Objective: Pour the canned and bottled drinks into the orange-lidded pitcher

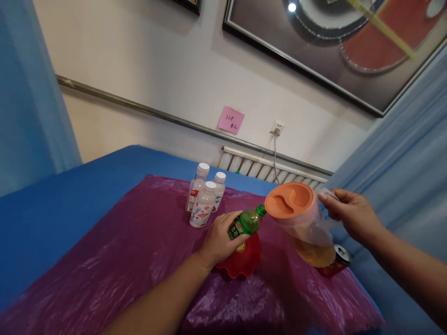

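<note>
Purple sheet (104,260), left hand (218,242) gripping green bottle (246,223) — right hand (352,214) holding orange-lidded pitcher (302,223)

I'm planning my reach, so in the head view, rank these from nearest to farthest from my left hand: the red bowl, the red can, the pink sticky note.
1. Red bowl, just under the left hand.
2. Red can, to the right, behind the pitcher.
3. Pink sticky note, up on the wall.

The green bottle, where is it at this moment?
In the head view the green bottle sits right of centre, gripped by the left hand above the red bowl, beside the orange-lidded pitcher.
</note>
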